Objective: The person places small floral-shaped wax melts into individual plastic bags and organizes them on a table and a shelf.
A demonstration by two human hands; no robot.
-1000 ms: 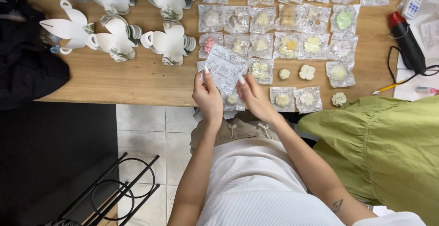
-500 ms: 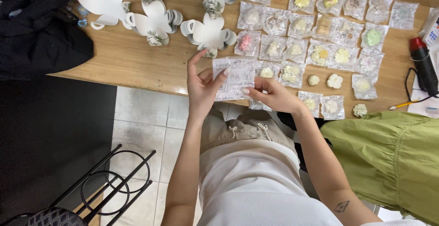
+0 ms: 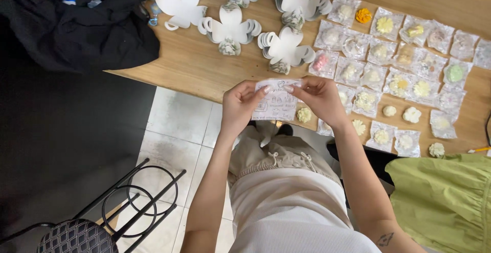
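Two hands: left hand point(image 3: 239, 104), right hand point(image 3: 319, 98), sharing one printed paper card point(image 3: 276, 101). Five white flower-shaped paper cutouts point(image 3: 231, 26) on the wooden table point(image 3: 194, 63). Roughly twenty clear packets point(image 3: 377, 135) with small flowers inside; exact count unclear. About six loose small flowers point(image 3: 411, 114). One black bag point(image 3: 76, 23). One stool point(image 3: 76, 235).

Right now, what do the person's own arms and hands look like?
Both arms are bare, with no sleeves, watch or bracelets. The left hand and right hand wear no gloves, and the nails look pale. The right forearm carries a small dark tattoo.
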